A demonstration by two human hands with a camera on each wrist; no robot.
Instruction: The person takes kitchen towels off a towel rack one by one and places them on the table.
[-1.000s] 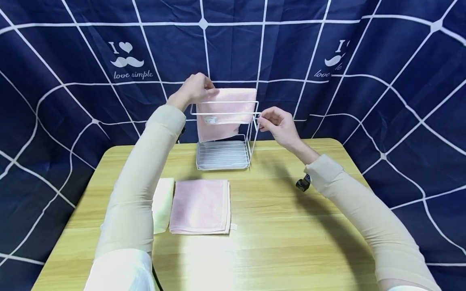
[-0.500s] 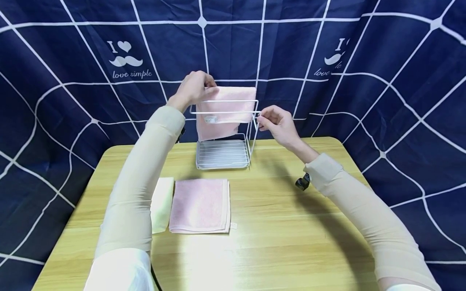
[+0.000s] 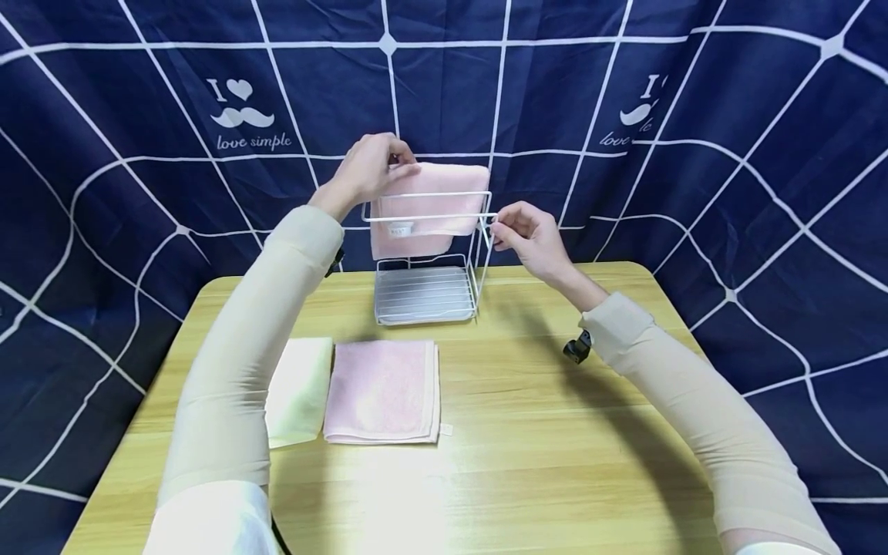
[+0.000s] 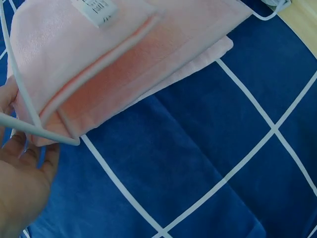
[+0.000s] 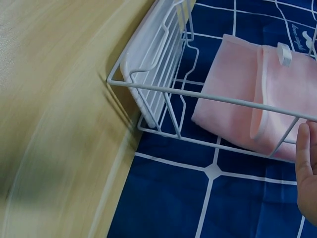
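Note:
A white wire rack [image 3: 430, 216] with a tray [image 3: 398, 317] in its base stands at the table's far side. Over its top part hangs a folded pink towel [image 3: 451, 180] bearing a small white label [image 4: 96, 11]. My left hand [image 3: 371, 168] pinches the towel's upper left corner between thumb and fingers. In the left wrist view that hand [image 4: 25, 183] is partly behind the rack's wires. My right hand [image 3: 530, 237] pinches the rack's upper right front wire with thumb and forefinger. At the right wrist view's edge, only part of this hand [image 5: 308, 168] shows.
On the table [image 3: 541, 462], a folded pink towel [image 3: 381, 393] lies in front of the rack. Left of it is a pale yellow-green towel [image 3: 301, 393], partly covered by my left forearm. A dark blue curtain [image 3: 569, 92] with white lines surrounds the table's back and sides.
My left hand has shifted slightly up, and the hanging towel's lower edge has risen. My left forearm has swung left, uncovering more of the yellow-green towel. My right hand keeps its place.

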